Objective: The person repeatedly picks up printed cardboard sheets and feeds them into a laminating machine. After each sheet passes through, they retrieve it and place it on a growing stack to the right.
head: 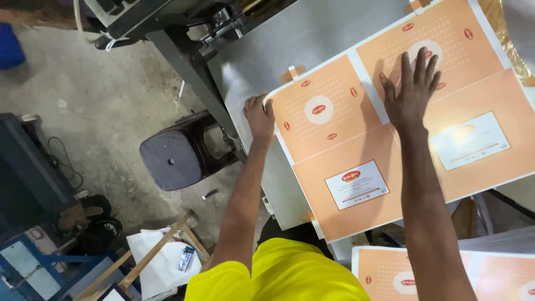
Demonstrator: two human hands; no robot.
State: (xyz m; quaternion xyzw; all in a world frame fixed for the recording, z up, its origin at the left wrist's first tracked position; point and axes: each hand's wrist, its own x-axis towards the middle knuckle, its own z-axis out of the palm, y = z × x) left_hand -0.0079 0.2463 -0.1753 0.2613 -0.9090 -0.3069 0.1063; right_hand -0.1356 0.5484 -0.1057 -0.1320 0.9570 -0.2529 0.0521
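Orange printed carton sheet with white rectangular labels lies on a metal table.

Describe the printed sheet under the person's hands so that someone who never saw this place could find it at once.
Start at the grey metal table in the upper half of the view. On it lies a large orange printed sheet with white margins; the left hand grips its corner and the right hand presses flat on it. A similar sheet lies lower, at the bottom edge, but no hand touches that one.
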